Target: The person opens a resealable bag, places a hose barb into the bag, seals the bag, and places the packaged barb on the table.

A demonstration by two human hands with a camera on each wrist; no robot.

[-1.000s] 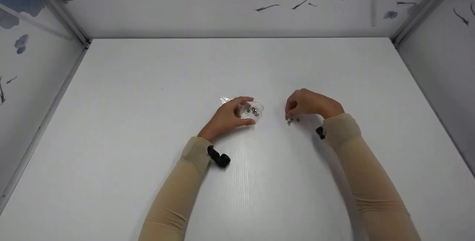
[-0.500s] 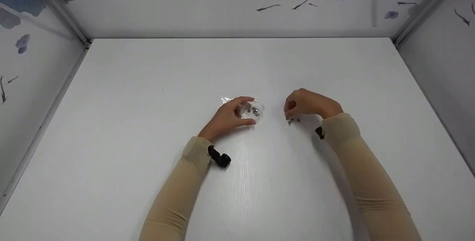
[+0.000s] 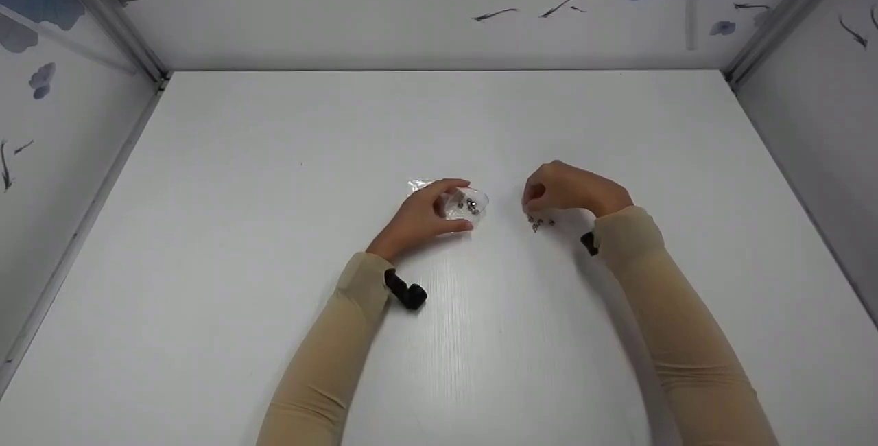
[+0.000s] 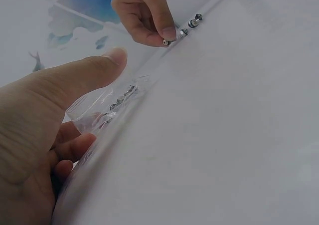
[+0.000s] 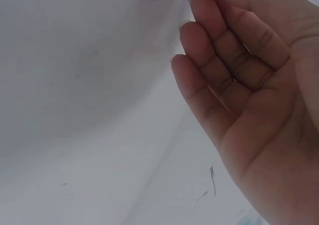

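Note:
My left hand (image 3: 424, 216) curves its thumb and fingers round a clear plastic bag (image 3: 453, 211) in the middle of the table. Several small silver metal parts (image 4: 122, 98), which look like screws, lie inside the bag. To the right, my right hand (image 3: 573, 190) pinches one small metal screw (image 4: 166, 42) between thumb and fingertip, as the left wrist view shows. Just below those fingertips, several more loose screws (image 3: 536, 224) lie on the table. In the right wrist view the fingers (image 5: 199, 88) are bent, and the pinched screw is out of sight.
The white table (image 3: 439, 364) is bounded by a patterned back wall (image 3: 384, 20) and by side walls. Each wrist wears a black camera mount (image 3: 406, 289). The bag's thin end (image 3: 417, 185) sticks out behind the left hand.
My right hand has shifted slightly left and up, a little away from the loose screws. My left hand and the bag stay where they were.

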